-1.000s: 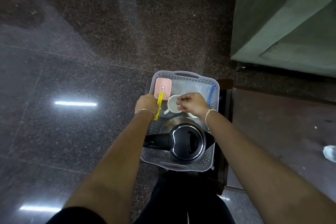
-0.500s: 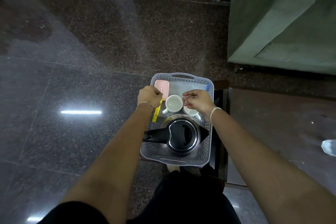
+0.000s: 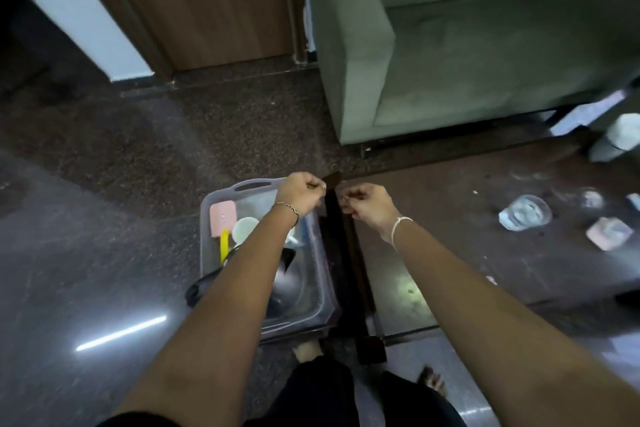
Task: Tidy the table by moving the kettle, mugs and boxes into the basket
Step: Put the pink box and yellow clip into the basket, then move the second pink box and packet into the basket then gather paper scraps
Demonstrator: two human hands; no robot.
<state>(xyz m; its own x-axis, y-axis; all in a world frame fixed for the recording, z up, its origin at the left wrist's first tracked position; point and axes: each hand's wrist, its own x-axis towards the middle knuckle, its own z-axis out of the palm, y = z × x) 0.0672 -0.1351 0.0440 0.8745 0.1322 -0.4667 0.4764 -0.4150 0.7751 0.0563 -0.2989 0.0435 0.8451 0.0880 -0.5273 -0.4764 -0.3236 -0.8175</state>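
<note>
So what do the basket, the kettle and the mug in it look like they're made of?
Basket: looks like translucent grey plastic, matte, with a moulded handle slot in the rim; blur hides finer detail.
Kettle: its body reflects like polished steel, and the dark part by the left forearm looks like black plastic; mostly hidden by the arm.
Mug: white and smooth, probably glazed ceramic, though blur leaves that open.

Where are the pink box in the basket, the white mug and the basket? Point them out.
pink box [image 3: 222,218]: head view, middle of its top face.
white mug [image 3: 244,228]: head view, inside of its bowl.
basket [image 3: 254,185]: head view, far rim by the handle slot.
</note>
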